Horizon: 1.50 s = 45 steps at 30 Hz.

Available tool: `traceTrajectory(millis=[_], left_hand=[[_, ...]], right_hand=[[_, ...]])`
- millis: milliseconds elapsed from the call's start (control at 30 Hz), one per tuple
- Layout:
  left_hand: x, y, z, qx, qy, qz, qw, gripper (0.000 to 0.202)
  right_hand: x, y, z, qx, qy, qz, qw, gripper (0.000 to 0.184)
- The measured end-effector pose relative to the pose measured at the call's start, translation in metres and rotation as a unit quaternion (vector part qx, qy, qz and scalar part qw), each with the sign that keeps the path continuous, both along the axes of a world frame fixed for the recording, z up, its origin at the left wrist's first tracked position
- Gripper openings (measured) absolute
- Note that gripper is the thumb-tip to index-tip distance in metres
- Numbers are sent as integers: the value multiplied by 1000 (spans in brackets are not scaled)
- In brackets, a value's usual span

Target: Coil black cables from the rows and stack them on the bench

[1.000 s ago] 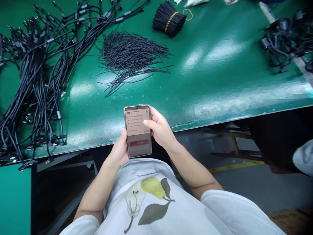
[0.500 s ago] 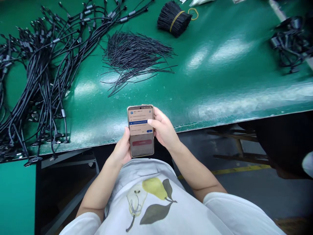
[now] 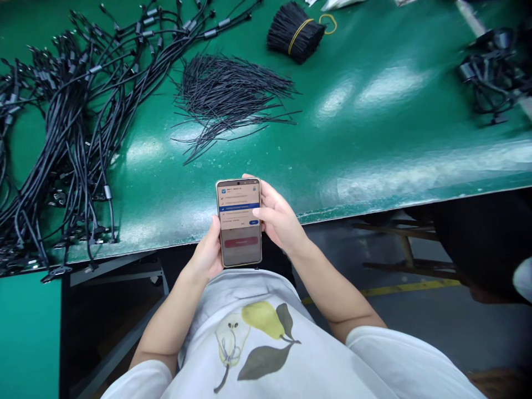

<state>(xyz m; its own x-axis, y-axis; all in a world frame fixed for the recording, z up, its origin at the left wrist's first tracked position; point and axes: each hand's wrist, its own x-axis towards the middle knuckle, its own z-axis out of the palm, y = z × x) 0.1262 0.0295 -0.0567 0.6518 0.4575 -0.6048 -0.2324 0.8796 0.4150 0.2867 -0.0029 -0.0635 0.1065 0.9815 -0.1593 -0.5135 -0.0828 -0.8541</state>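
A smartphone (image 3: 241,252) is held upright between my two hands, in front of my body at the table's near edge. Its lit screen shows a pale dialog with a blue bar and, lower down, a red button. My left hand (image 3: 208,249) grips the phone's left side, thumb along the edge and fingers behind it. Around the right side closes my right hand (image 3: 280,219), its thumb over the screen by the blue bar and its other fingers mostly hidden behind the phone. Beyond the phone lies a loose pile of thin black ties (image 3: 233,88).
Black cables (image 3: 62,127) with grey sleeves heap over the left of the green table (image 3: 366,149). A black tie bundle (image 3: 295,33) with a yellow band lies at the back. More black cables (image 3: 494,72) sit at the far right. A wooden stool (image 3: 407,249) stands under the table.
My right thumb has shifted slightly down and right on the screen, and a right fingertip now shows above the phone's top edge. The phone stays in both hands.
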Motion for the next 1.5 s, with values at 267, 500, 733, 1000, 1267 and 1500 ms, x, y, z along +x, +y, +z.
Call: traceTrajectory(millis=[267,500,733,1000,1267,1500], left_hand=[[1,0,1,-13,21,8,1000,63],[1,-1,0,-15,20,10,1000,64],[0,0,0,-13,21,10,1000,63],[0,1,-2,-18,0,7,1000,63],[1,0,2,-18,29,12,999,63],[1,0,1,-13,19,10,1000,64]], right_hand=[[7,-4,-2,33,21,40,998,87],[7,-3,-3,36,29,48,998,90],[7,-3,-6,50,13,48,998,90],[7,-3,-7,57,-13,50,997,89],[7,-2,-7,59,-28,52,997,89],[7,-2,-7,59,-30,50,997,90]])
